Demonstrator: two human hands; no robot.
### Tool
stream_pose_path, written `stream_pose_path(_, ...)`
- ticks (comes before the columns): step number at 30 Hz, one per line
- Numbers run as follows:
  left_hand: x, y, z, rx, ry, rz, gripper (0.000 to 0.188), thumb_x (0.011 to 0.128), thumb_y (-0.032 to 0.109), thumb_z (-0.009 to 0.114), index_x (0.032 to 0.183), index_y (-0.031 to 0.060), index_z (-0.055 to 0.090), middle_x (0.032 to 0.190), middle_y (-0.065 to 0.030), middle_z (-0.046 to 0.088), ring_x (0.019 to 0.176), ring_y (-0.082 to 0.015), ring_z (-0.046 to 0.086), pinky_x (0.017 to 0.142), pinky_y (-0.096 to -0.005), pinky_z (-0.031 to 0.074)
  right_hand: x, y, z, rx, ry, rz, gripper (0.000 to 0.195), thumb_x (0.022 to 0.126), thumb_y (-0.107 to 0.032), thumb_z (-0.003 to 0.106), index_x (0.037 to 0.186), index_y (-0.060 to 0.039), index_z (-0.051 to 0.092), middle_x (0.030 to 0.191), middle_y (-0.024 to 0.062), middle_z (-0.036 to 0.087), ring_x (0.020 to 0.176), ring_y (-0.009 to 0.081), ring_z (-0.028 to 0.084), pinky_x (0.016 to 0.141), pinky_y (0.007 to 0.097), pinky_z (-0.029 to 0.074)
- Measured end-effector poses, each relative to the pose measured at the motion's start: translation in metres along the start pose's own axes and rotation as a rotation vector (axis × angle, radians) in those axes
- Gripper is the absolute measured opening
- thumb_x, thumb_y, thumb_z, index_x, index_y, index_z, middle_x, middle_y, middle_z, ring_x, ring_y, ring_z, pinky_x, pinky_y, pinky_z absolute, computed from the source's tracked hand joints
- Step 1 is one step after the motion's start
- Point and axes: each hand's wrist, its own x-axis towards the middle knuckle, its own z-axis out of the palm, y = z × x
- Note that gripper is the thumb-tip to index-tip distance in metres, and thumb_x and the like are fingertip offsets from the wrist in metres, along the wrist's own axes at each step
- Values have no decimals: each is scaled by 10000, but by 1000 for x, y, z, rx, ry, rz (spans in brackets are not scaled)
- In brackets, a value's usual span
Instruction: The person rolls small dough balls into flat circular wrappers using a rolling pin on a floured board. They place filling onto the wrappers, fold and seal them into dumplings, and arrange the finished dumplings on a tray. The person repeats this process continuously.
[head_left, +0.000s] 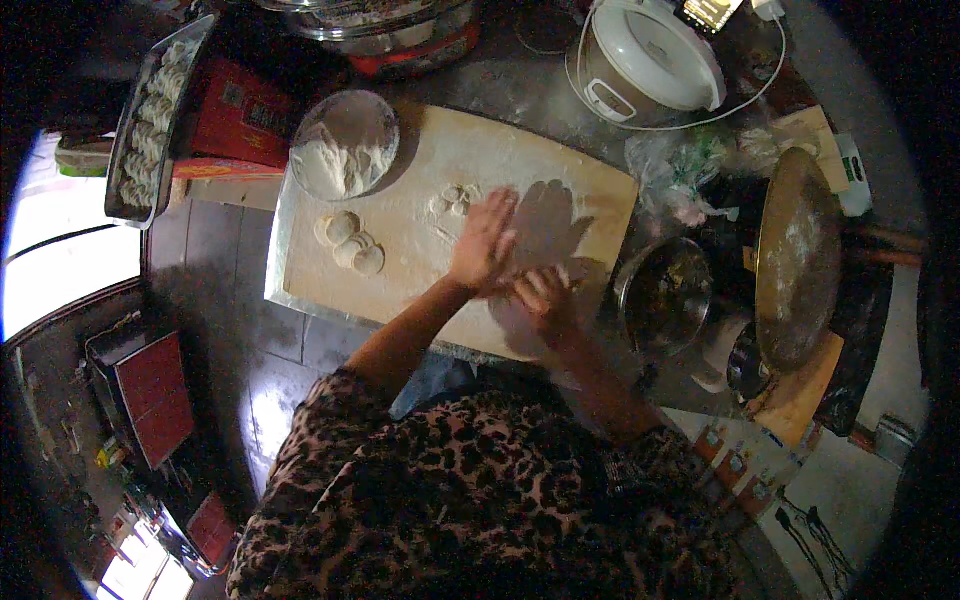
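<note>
My left hand (486, 244) is spread above the floured wooden board (420, 292), fingers apart, with nothing seen in it. Just right of it, my right hand (546, 296) has its fingers curled low over the board; whether something lies under them is hidden. Small dough pieces (454, 199) sit in flour beside my left fingertips. Further left, rolled round dough wrappers (351, 244) overlap on the board. A clear bowl of flour (345, 146) stands at the board's back left corner.
A tray of shaped dumplings (154, 124) rests on a red box (238, 109) at the left. Behind stands a rice cooker (649, 60) with a white cable. To the right are a steel bowl (664, 296), a large round metal tray (799, 259) and plastic bags (675, 169).
</note>
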Motion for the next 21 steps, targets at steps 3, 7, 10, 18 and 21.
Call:
stream_pose_path(3, -69, 0, -34, 409, -60, -191, 630, 1024, 330, 461, 1506, -51, 321, 1592, -221, 297, 1494, -381, 236, 1208, -519, 182, 27, 19, -22, -37, -12, 41, 499, 888, -295, 684, 1339, -113, 573, 1370, 142, 559, 1313, 347, 483, 1136, 509, 322)
stream_pose_path(7, -69, -14, -35, 566, -16, -292, 760, 1009, 438, 477, 1520, -79, 256, 1611, -249, 227, 1502, -403, 203, 1206, -531, 179, 90, 19, -31, -16, 127, 36, 665, 927, -323, 645, 1497, -76, 407, 1534, 160, 415, 1410, 363, 391, 1174, 509, 280)
stream_pose_path(10, -72, -13, -32, 583, -2, -306, 836, 973, 485, 525, 1529, -71, 240, 1611, -259, 218, 1502, -413, 196, 1204, -545, 177, 82, 18, -22, -33, 109, 96, 708, 941, -332, 626, 1515, -17, 356, 1567, 186, 361, 1438, 386, 344, 1184, 514, 257)
stream_pose_path(18, -52, -23, -42, 658, 40, -339, 890, 962, 579, 481, 1522, -76, 259, 1596, -268, 250, 1493, -415, 219, 1197, -541, 196, 95, 17, -13, -71, 84, 150, 753, 953, -384, 597, 1520, 22, 313, 1590, 221, 298, 1490, 367, 252, 1203, 544, 185)
stream_pose_path(21, -93, -3, -28, 591, -63, -298, 881, 970, 567, 478, 1525, -77, 248, 1601, -262, 241, 1494, -406, 221, 1203, -527, 189, 77, 18, -10, -66, 46, 124, 738, 955, -370, 598, 1515, 25, 323, 1584, 218, 311, 1492, 361, 250, 1205, 541, 178)
